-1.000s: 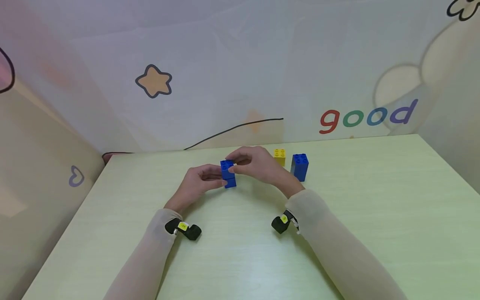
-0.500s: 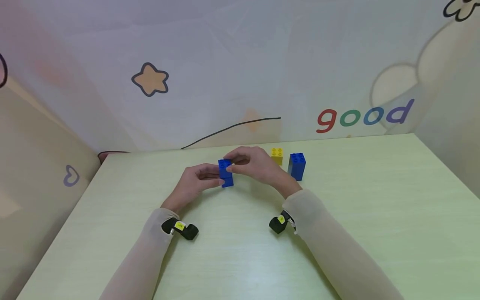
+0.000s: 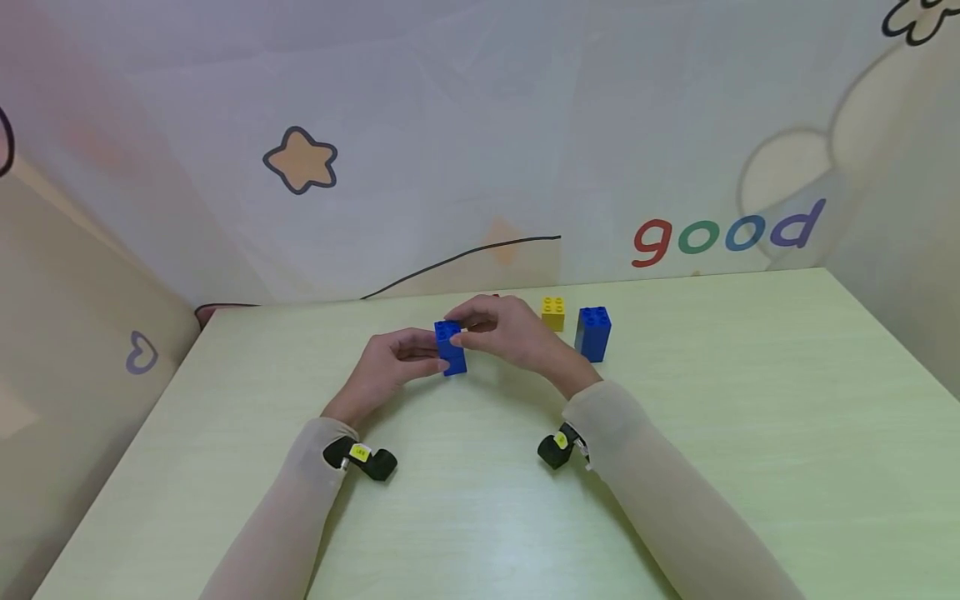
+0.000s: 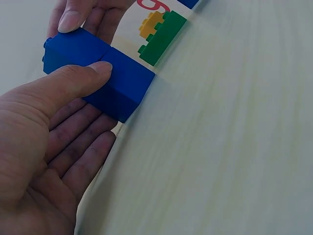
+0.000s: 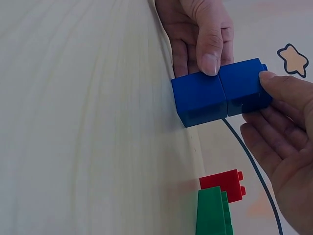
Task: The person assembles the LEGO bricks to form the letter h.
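Observation:
Two blue toy bricks stand stacked upright near the back middle of the table, the upper brick (image 5: 243, 87) resting on the lower brick (image 5: 199, 99) with a thin seam between them. My left hand (image 3: 386, 371) grips the stack from the left, its thumb lying at the seam and its fingers behind. From the right, my right hand (image 3: 510, 332) pinches the upper brick between thumb and fingers, close to its studded top. The wrist views show the same hold from either side; the bricks' rear faces are partly hidden by fingers.
Right of the stack stand a yellow brick (image 3: 553, 312) and a tall blue block (image 3: 593, 334). A green brick (image 4: 164, 39) and a red brick (image 5: 225, 185) stand behind my right hand, mostly hidden in the head view. A printed wall (image 3: 420, 150) borders the table's back edge.
The head view has shifted slightly. Both hands keep their hold on the blue bricks, the right hand slightly lower; a sliver of red now shows above its knuckles.

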`<state>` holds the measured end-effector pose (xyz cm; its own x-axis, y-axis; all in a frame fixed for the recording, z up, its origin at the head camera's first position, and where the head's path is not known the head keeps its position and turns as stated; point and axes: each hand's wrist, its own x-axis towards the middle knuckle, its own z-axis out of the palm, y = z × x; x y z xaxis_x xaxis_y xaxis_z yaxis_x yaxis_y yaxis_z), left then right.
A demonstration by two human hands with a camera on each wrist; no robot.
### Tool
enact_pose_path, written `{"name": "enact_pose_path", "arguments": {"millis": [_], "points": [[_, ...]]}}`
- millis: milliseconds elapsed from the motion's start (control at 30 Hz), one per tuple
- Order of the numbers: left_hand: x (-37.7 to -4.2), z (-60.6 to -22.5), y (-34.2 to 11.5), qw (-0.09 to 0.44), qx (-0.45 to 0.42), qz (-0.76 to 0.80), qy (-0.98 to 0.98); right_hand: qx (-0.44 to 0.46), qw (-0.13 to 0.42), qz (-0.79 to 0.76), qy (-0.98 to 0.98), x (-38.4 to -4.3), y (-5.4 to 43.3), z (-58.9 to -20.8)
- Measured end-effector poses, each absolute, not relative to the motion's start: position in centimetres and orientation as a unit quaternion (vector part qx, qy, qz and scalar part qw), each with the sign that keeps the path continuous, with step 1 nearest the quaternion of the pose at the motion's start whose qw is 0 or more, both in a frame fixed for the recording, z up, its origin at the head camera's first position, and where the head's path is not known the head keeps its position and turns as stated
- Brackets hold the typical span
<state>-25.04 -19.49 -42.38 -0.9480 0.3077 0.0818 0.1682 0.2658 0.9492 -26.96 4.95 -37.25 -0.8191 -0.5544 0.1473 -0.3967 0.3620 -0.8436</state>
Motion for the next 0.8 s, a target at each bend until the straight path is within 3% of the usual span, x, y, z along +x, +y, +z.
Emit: {"name": "enact_pose_path", "arguments": {"millis": [800], "points": [[-25.03, -42.38, -19.53, 0.058, 0.145, 0.586, 0.796, -0.276, 0.081, -0.490, 0.823, -27.12, 4.72, -37.55]]}}
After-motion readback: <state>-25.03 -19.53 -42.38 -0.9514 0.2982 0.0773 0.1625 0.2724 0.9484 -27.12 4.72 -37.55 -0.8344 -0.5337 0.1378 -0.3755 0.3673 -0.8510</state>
